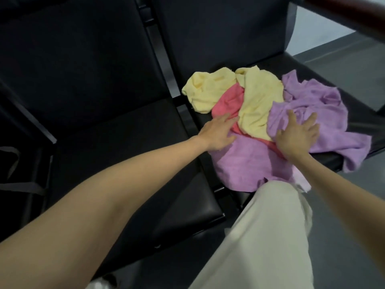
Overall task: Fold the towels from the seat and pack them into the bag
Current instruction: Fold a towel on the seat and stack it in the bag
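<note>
My left hand lies flat with its fingers straight and spread a little, fingertips on the pink towel and palm at the near-left edge of the pile, where the pink-violet towel begins. My right hand is open too, fingers splayed wide and pressed down on the lilac towel, with the wrist over the strip of pink that shows between the heaped cloths. Neither hand is gripping anything; both simply rest on the fabric. The towels sit in a crumpled heap on the black seat to my right: a pale yellow towel at the far left of the pile, a second yellow towel draped over the pink one in the middle, the lilac one spreading to the right and hanging over the seat's front edge, and the pink-violet one nearest me, also drooping over the front. None of them is folded. My leg in light trousers stands just in front of the seat, touching the hanging pink-violet cloth. The neighbouring black seat on the left lies under my left forearm. At the far left edge there is something dark with grey straps, though I cannot tell what it is.
</note>
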Available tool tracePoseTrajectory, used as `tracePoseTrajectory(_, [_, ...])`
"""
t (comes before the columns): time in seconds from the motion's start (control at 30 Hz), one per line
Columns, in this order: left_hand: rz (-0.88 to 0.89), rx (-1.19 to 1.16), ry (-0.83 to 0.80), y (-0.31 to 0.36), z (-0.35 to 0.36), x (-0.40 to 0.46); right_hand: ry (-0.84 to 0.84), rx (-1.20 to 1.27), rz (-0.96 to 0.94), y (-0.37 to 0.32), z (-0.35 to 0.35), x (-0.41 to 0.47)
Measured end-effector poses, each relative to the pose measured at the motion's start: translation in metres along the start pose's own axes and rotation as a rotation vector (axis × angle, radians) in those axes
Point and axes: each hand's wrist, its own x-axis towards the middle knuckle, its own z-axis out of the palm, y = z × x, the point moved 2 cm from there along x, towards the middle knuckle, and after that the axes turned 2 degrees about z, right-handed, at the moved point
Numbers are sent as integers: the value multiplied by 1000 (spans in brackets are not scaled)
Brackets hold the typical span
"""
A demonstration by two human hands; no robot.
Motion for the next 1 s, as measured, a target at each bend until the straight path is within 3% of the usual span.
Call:
tracePoseTrajectory(0.23, [34,-122,-9,20,12,15,-174,-17,-83,27,-4,29])
tracePoseTrajectory(0.37, [-5,-304,51,26,7,8,-137,290,53,19,-26,24])
tracePoseTrajectory(0.5, [-159,-690,73,28,-4,-7,-184,845,131,-14,-60,-10])
tracePoseTrajectory(0.67, [-27,-842,159,26,-39,-54,-556,1328,160,-54,-94,-51])
tracePoseTrajectory(0.83, [61,-840,195,14,-71,-112,-928,1462,109,-97,-116,-85])
tracePoseTrajectory(1.0, [-8,-879,377,-3,-91,-162,-1280,1566,99,-143,-125,-133])
